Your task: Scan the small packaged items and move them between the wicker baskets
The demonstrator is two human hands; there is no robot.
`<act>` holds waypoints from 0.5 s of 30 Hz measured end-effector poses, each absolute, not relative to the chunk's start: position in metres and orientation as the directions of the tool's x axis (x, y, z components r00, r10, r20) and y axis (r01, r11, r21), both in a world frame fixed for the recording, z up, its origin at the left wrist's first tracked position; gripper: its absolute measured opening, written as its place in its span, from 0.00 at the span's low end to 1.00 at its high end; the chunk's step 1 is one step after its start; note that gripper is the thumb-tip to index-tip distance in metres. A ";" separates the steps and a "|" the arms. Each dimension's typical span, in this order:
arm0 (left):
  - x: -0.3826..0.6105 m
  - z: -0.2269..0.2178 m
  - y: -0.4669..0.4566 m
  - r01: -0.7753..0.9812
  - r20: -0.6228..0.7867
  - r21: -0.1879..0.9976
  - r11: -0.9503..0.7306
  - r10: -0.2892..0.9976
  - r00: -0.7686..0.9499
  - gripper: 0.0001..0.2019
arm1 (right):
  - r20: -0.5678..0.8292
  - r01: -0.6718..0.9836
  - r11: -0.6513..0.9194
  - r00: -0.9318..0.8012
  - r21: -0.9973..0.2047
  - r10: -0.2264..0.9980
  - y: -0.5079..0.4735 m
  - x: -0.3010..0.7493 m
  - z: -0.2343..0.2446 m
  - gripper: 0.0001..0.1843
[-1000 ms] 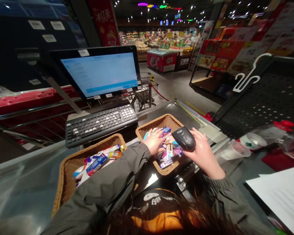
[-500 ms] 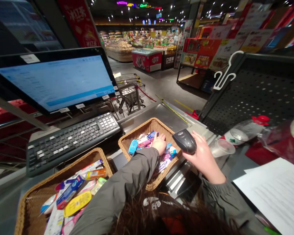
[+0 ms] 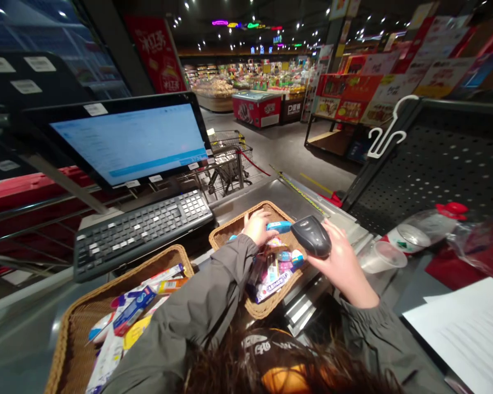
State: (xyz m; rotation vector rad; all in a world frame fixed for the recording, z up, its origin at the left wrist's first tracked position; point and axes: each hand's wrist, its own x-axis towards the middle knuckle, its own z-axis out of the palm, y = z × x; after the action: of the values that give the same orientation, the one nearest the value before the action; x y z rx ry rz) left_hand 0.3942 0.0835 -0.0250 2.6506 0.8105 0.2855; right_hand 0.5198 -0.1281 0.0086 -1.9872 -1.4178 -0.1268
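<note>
In my right hand [image 3: 339,257] is a black barcode scanner [image 3: 311,236], its head turned left over the right side of a wicker basket [image 3: 267,311]. My left hand [image 3: 257,227] is above the back of that basket, closed on a small blue package [image 3: 279,226] that points toward the scanner. Part of the package is hidden by my fingers. Small packaged goods lie below, among them a purple-and-white box [image 3: 273,285]. A second wicker basket [image 3: 72,323] at the left holds a blue toothpaste box [image 3: 135,310] and other packets, partly covered by my left sleeve.
A keyboard [image 3: 143,232] and a lit monitor [image 3: 135,142] stand at the left. To the right are a clear plastic cup [image 3: 383,257], printed paper sheets [image 3: 464,334] and a black perforated panel [image 3: 439,158] with a white hanger [image 3: 390,131]. Shopping carts [image 3: 228,164] stand beyond the counter.
My left hand has lifted from among the goods and shifted toward the basket's back left, now with the blue package. The scanner stays in my right hand. The view has turned slightly left.
</note>
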 end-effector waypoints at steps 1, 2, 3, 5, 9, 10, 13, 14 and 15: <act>0.385 -0.013 0.085 0.511 0.102 0.423 -0.749 0.599 0.794 0.09 | 0.453 0.868 -0.167 0.398 -0.468 0.797 -0.127 0.518 0.010 0.27; 0.374 -0.002 0.086 0.513 0.128 0.447 -0.733 0.620 0.774 0.08 | 0.460 0.871 -0.157 0.391 -0.466 0.797 -0.126 0.515 0.011 0.27; 0.363 0.008 0.087 0.510 0.168 0.454 -0.731 0.632 0.757 0.06 | 0.470 0.875 -0.141 0.377 -0.463 0.798 -0.125 0.512 0.012 0.27; 0.338 0.026 0.086 0.496 0.282 0.410 -0.766 0.623 0.730 0.05 | 0.500 0.887 -0.094 0.339 -0.451 0.797 -0.121 0.504 0.015 0.27; 0.288 0.050 0.080 0.524 0.491 0.263 -0.810 0.580 0.650 0.05 | 0.556 0.910 0.020 0.236 -0.414 0.797 -0.110 0.483 0.023 0.27; 0.276 0.053 0.078 0.540 0.526 0.239 -0.807 0.575 0.626 0.06 | 0.566 0.914 0.053 0.203 -0.402 0.799 -0.107 0.477 0.026 0.27; 0.243 0.064 0.074 0.589 0.606 0.197 -0.783 0.570 0.555 0.06 | 0.590 0.918 0.148 0.106 -0.367 0.800 -0.095 0.455 0.037 0.27; 0.232 0.067 0.073 0.607 0.627 0.190 -0.771 0.571 0.529 0.06 | 0.595 0.918 0.176 0.078 -0.357 0.800 -0.092 0.447 0.041 0.26; 0.222 0.070 0.072 0.624 0.645 0.185 -0.759 0.573 0.506 0.06 | 0.599 0.916 0.203 0.049 -0.347 0.800 -0.089 0.438 0.045 0.26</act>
State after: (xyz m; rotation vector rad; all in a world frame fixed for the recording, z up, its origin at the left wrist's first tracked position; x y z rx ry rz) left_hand 0.2215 0.0723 0.0704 2.7878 1.1099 1.1504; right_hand 0.4382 -0.0887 0.0447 -1.6111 -1.7620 -0.2054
